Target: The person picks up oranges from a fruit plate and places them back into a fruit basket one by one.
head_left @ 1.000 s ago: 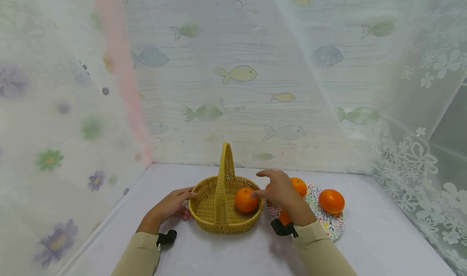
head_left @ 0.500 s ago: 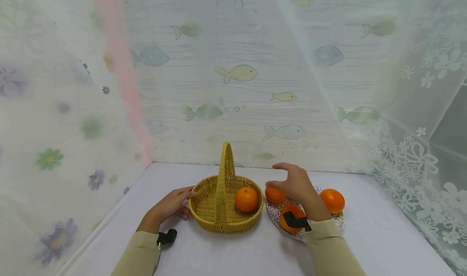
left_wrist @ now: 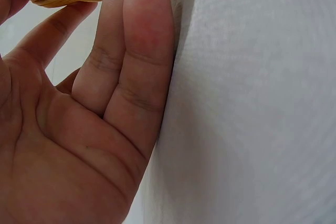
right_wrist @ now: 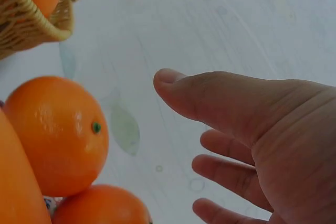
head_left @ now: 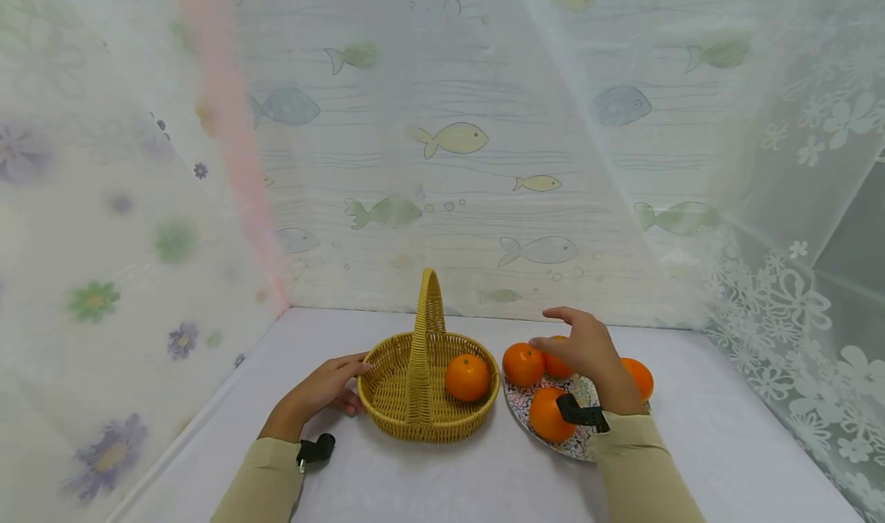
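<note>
The yellow wicker basket [head_left: 419, 423] stands upright on the table with one orange [head_left: 466, 378] in its right half. My left hand [head_left: 321, 392] grips the basket's left rim, thumb over the edge and other fingers along the outside wall. In the left wrist view, the fingertips [left_wrist: 149, 14] meet the woven side. My right hand [head_left: 588, 354] is above the patterned plate [head_left: 518, 412], thumb and fingers spread apart, holding nothing. Several oranges lie on the plate: one orange [head_left: 523, 365] at the left, an orange [head_left: 551, 415] in front, and others partly hidden by the hand.
A white cloth covers the table [head_left: 429, 484]. The tall basket handle [head_left: 423, 339] arches over the middle of the basket. A fish-patterned curtain [head_left: 456, 200] hangs behind, with sheer flowered curtains on both sides. Each wrist carries a small black camera [head_left: 316, 450].
My right hand has moved right, away from the orange in the basket, to over the plate, uncovering oranges at its left and front. My left hand and the basket have stayed put.
</note>
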A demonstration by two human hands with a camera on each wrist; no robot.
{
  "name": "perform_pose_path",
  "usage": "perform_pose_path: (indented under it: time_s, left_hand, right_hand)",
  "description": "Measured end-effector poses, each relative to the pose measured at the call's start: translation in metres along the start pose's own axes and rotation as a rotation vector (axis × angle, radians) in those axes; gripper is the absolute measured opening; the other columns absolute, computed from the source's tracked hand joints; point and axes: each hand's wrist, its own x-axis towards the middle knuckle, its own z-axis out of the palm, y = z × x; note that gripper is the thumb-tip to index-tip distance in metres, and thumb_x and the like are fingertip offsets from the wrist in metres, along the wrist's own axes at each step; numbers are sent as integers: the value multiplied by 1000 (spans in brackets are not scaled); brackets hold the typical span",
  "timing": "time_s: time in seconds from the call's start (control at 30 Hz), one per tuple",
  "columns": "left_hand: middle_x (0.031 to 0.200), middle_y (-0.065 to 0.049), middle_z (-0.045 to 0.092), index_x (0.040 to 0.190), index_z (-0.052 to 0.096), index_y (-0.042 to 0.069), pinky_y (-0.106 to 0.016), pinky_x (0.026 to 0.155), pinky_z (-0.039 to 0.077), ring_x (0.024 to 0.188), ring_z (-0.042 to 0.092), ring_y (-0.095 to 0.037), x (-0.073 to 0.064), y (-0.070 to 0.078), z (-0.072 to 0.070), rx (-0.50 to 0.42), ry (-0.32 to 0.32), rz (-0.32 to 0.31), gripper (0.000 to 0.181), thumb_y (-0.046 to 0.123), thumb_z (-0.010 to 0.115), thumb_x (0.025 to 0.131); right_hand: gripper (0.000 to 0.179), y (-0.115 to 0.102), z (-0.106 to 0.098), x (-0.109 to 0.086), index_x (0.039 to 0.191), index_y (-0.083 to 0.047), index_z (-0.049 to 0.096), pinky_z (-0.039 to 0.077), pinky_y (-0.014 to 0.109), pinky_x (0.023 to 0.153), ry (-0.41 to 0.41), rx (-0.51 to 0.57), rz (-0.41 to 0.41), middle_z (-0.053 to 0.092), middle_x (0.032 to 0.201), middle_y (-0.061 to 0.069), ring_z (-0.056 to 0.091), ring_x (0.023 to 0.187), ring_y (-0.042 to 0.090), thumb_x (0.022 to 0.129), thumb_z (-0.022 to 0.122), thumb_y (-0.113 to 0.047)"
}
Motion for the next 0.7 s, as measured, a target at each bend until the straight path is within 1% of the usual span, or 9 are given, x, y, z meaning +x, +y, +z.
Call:
perform_pose_path:
  time_s: [0.17, 0.33, 0.53, 0.7]
  left_hand:
    - [115, -10, 71, 159, 44, 17, -36, 67, 62, 73, 73, -25, 2, -2, 0, -2, 5, 1, 67, 50, 58, 102]
    - [117, -10, 70, 159, 42, 16, -37, 67, 62, 72, 73, -24, 3, -5, 0, -1, 6, 9, 71, 52, 59, 101]
    - [116, -10, 70, 160, 42, 16, -37, 67, 62, 72, 72, -24, 1, -4, 0, 1, 10, 3, 71, 52, 59, 101]
    - [116, -10, 70, 160, 41, 16, -37, 67, 62, 72, 72, -24, -1, -1, 0, -4, 4, -2, 71, 52, 59, 101]
  right_hand:
    - [71, 10, -3, 1, 146, -14, 59, 46, 66, 106, -10, -2, 35, 48, 155, 24, 45, 139, 50, 87, 80, -48]
    - [68, 20, 0, 2, 147, -11, 57, 49, 64, 103, -51, -7, 68, 48, 152, 29, 46, 138, 51, 91, 77, -43]
    - [67, 30, 1, 2, 149, -9, 54, 50, 63, 103, -90, 34, 91, 44, 156, 27, 45, 138, 52, 93, 75, -40]
    - [69, 34, -1, 0, 153, -6, 48, 46, 65, 106, -119, 63, 116, 39, 160, 27, 44, 138, 53, 95, 73, -33]
